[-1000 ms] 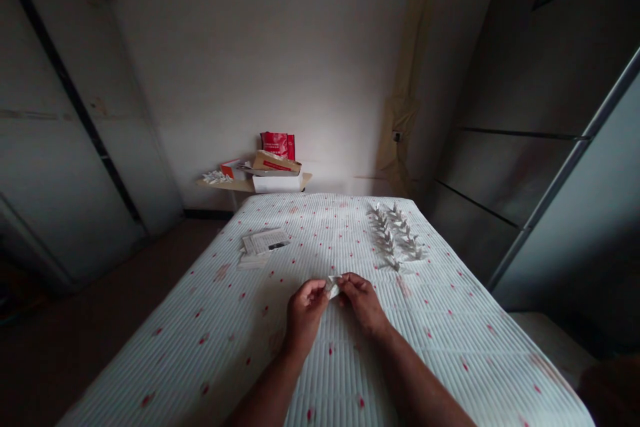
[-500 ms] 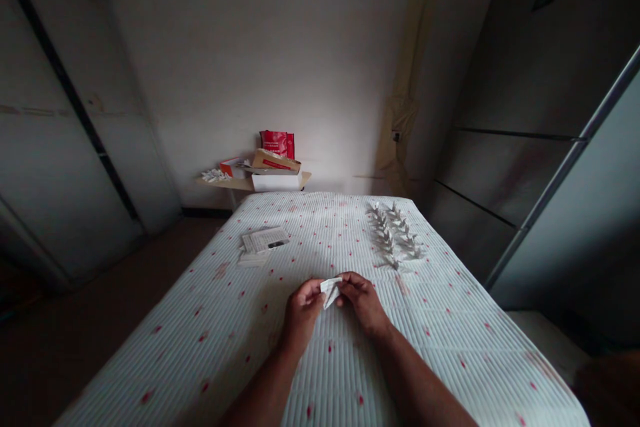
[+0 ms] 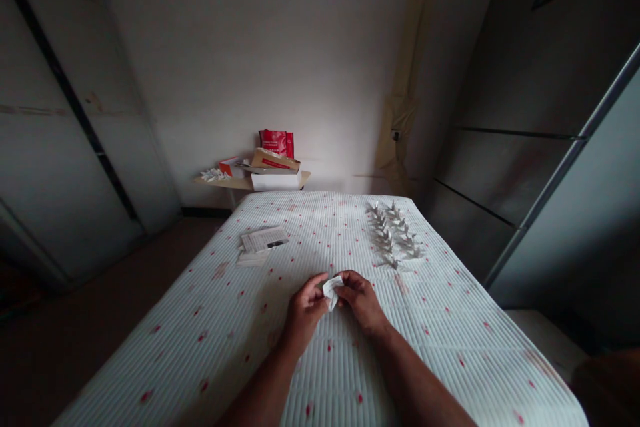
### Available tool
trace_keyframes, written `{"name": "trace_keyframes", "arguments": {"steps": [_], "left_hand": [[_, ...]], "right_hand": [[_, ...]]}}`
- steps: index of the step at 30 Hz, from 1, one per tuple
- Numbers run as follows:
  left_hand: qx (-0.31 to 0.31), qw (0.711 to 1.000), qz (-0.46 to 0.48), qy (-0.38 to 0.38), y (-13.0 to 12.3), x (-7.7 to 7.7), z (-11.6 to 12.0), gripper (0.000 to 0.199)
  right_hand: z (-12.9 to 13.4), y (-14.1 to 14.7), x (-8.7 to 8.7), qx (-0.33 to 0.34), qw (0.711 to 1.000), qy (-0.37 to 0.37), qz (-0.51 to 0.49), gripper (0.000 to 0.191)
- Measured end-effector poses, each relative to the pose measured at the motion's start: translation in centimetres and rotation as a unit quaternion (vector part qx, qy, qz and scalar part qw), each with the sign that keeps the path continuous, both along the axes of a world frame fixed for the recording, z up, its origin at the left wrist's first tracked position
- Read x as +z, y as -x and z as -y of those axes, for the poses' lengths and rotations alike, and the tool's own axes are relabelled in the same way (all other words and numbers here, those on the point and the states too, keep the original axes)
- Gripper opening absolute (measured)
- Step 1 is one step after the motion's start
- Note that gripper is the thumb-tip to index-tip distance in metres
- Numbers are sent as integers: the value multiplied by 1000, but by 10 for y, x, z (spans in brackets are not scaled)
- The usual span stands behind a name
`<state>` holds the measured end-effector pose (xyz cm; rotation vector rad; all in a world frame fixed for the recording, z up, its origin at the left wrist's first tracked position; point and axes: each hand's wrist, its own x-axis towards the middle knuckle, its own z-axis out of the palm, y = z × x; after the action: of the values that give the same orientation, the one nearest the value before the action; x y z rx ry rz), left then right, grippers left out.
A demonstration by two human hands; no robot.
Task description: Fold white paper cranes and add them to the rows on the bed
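Between my two hands is a small folded piece of printed paper [image 3: 332, 288], held just above the bed. My right hand [image 3: 361, 300] pinches its right side, with the thumb across the front. My left hand [image 3: 304, 310] is at the paper's left edge. Its thumb touches the lower part and its index finger is lifted away from the upper corner; the other fingers are partly hidden. Several folded paper cranes [image 3: 393, 233] stand in two rows to the right, beyond my right hand. Flat printed paper sheets [image 3: 263, 239] lie in a loose stack to the left.
The bed's ribbed white cover [image 3: 330, 373] with red spots spreads beneath everything. Behind it, a small shelf [image 3: 240, 183] carries a white box [image 3: 275, 181], a red bag [image 3: 276, 143] and a pile of white folded pieces [image 3: 215, 175]. A dark cabinet [image 3: 500, 160] stands at right.
The folded paper has turned a little and shows a broader face. My left index finger has lifted off its upper corner, while my right hand keeps its pinch.
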<state>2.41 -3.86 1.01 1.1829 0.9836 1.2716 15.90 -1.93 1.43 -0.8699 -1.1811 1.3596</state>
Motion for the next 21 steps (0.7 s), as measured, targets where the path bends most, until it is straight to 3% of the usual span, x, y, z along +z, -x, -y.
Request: {"name": "trace_keyframes", "arguments": {"steps": [9, 15, 21], "left_hand": [[-59, 998, 36, 0, 2, 6, 0, 48], [-62, 997, 39, -8, 3, 0, -4, 48], [-73, 996, 53, -7, 3, 3, -2, 48]], "right_hand": [[2, 0, 4, 7, 1000, 18, -5, 13], [-1, -1, 1, 10, 1000, 1, -19, 33], [1, -1, 0, 8, 1000, -22, -19, 32]]}}
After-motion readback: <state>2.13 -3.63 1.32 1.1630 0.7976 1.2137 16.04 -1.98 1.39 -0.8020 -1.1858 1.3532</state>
